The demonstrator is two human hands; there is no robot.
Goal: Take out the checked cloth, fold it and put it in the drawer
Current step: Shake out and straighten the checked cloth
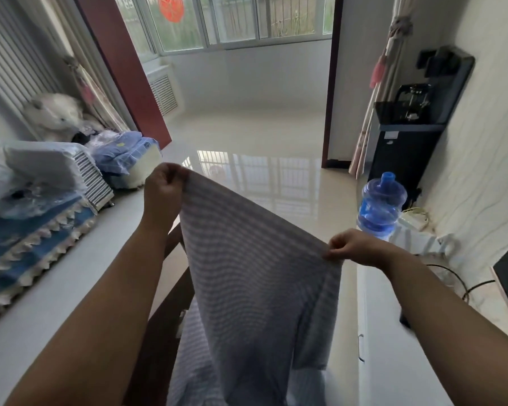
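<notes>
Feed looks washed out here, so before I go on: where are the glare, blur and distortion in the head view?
Head view: window backlight glares off the glossy floor; wide-angle bends walls at the edges; checked cloth, gripped by left hand and right hand, looks soft, its pattern faint.

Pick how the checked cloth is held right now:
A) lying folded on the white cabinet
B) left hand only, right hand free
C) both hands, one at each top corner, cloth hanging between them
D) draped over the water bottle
C: the left hand and right hand each pinch a top corner of the cloth, which hangs down between them.
</notes>
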